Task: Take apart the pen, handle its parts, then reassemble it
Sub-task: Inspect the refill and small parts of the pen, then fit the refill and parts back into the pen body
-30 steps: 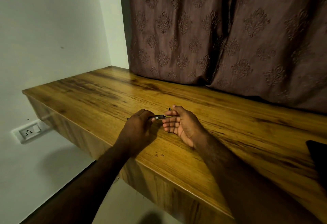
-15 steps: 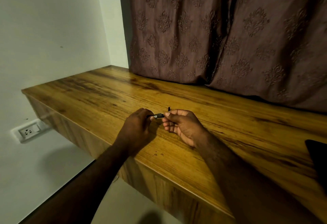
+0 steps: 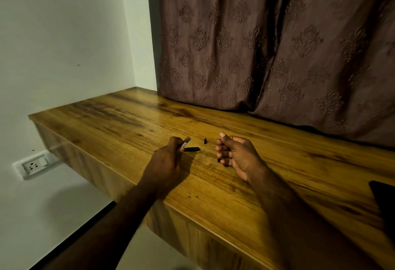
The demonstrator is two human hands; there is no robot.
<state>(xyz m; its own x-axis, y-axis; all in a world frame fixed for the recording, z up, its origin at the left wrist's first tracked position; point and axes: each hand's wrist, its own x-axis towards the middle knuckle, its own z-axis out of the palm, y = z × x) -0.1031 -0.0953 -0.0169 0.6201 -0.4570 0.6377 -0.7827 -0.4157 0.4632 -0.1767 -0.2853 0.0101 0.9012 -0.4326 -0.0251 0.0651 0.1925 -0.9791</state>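
The pen is in pieces over the wooden desk (image 3: 245, 201). My left hand (image 3: 167, 160) is closed on the pen barrel (image 3: 186, 141), whose silvery end sticks up past my fingers. A black tubular pen part (image 3: 192, 149) lies just right of that hand; whether it rests on the desk or is held, I cannot tell. A small black piece (image 3: 205, 141) sits on the desk between my hands. My right hand (image 3: 237, 154) pinches something thin between thumb and forefinger, and a small black bit (image 3: 219, 160) shows at its lower fingers.
A brown patterned curtain (image 3: 267, 52) hangs along the desk's back edge. A dark flat object (image 3: 384, 201) lies at the desk's right edge. A wall socket (image 3: 34, 166) sits on the white wall below the desk's left end.
My hands were together on the pen; now they have pulled apart. The right hand moved right with a thin part, and the left keeps the barrel.
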